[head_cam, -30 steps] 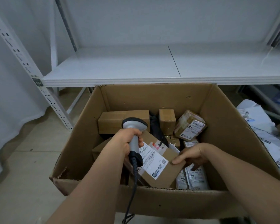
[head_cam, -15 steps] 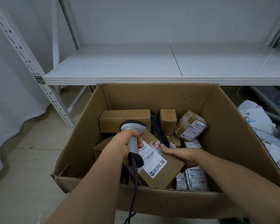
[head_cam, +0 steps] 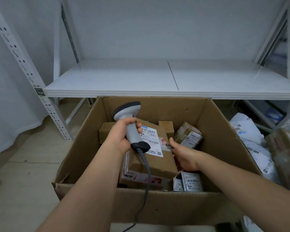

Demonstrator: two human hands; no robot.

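Note:
A large open cardboard carton (head_cam: 224,143) stands on the floor under a white shelf. My left hand (head_cam: 119,136) grips the handle of a grey barcode scanner (head_cam: 129,121), whose dark head points up and away; its cable hangs over the carton's front wall. My right hand (head_cam: 182,153) holds the right side of a brown parcel with a white shipping label (head_cam: 154,158), lifted and tilted inside the carton. The fingers under the parcel are hidden.
Several small brown parcels (head_cam: 187,134) and bagged packets (head_cam: 187,181) lie in the carton. White mail bags (head_cam: 251,139) and a taped box (head_cam: 286,156) are piled at the right. The white shelf board (head_cam: 124,81) and its perforated upright (head_cam: 25,67) stand just behind.
My right hand has lifted and turned the labelled parcel upward. My left hand has raised the scanner higher, away from the label. The view has shifted slightly.

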